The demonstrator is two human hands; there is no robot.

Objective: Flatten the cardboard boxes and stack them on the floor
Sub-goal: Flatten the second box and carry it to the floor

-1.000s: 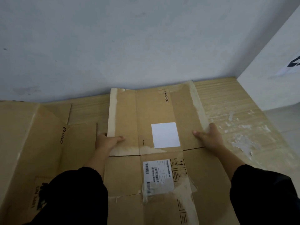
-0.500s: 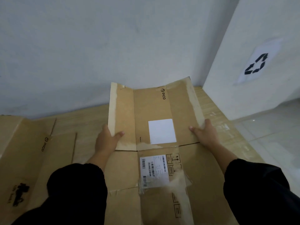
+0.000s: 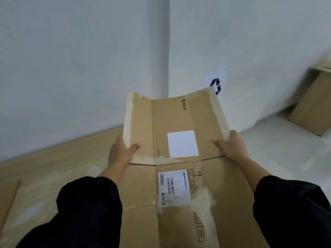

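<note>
A flattened cardboard box (image 3: 179, 158) is held up in front of the person, its long axis running away from them toward the wall corner, with the left hand (image 3: 120, 154) and right hand (image 3: 231, 149) each clamped on opposite side edges, thumbs on top.

Two hands on show — the left hand (image 3: 120, 153) and the right hand (image 3: 231, 147). Cardboard count: one flattened box (image 3: 176, 158), one standing box (image 3: 312, 102) by the far wall, and a sliver of another sheet (image 3: 7, 203) at the left edge. Labels on the flattened box — one blank white sticker (image 3: 182, 144), one barcode label (image 3: 172, 185) — plus one recycling sign (image 3: 216, 85).
</note>
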